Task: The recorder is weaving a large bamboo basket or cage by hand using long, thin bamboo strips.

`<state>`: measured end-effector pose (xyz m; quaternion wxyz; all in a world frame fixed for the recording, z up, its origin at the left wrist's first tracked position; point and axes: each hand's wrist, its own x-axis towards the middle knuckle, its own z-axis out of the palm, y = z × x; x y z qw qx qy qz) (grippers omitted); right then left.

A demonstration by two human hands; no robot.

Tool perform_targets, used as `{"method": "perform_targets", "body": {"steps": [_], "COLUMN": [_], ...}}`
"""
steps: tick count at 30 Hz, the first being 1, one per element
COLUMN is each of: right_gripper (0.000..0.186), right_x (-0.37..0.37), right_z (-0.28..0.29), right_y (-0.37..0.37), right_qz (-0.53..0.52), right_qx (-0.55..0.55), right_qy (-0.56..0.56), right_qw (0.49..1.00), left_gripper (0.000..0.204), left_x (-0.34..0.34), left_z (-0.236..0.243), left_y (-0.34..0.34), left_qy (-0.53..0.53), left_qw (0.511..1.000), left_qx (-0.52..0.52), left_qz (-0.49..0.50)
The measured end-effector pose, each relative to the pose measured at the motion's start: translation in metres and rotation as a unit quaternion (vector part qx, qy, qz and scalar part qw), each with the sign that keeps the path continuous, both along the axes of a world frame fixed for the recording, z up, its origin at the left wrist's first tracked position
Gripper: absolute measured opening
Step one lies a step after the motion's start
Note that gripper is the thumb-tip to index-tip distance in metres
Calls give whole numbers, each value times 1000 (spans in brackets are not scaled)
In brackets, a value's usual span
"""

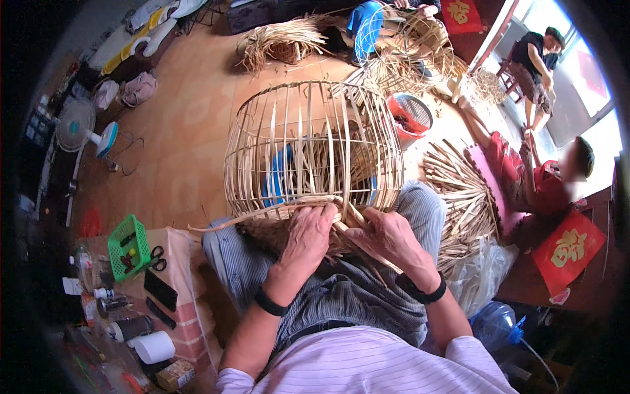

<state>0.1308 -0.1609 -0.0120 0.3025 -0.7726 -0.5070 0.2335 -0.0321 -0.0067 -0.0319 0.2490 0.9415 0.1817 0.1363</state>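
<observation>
An open-framed wicker basket (pixel 315 141) rests in front of my lap, its upright slats spaced apart and its near edge between my knees. My left hand (pixel 307 231) is closed at this near edge, fingers pinching a pale flat strip (pixel 246 215) whose loose end juts out to the left. Just right of it, my right hand (pixel 388 238) is closed round strips at the same edge; one strip end (pixel 377 253) slants down below that hand. The exact crossing of the strips lies partly hidden under my fingers. Dark bands circle both wrists.
Right of my knee lies a fan of dry strips (pixel 459 190). A red bucket (pixel 410 115) stands behind the basket. On the left, a table (pixel 187 289) holds a green basket (pixel 128 246), scissors (pixel 157 258) and a phone (pixel 161 291). Other people sit at the far right and back.
</observation>
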Motion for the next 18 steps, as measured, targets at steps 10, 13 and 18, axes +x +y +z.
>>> {"method": "perform_targets", "body": {"steps": [10,13,18], "right_gripper": [28,20,39], "right_x": [15,19,14], "right_z": [-37,-50,-17], "right_y": [-50,-58,-23], "right_qz": [-224,-214,-113], "right_qx": [56,54,39], "right_qy": [377,281,-167], "right_qw": [897,934,979], "left_gripper": [57,54,38], "left_x": [-38,-60,-95], "left_z": [20,21,4], "left_y": [26,33,42], "left_qy": [-100,-139,-258], "left_qw": [983,973,920], "left_qx": [-152,-173,-209], "left_qz": [-2,62,208]}}
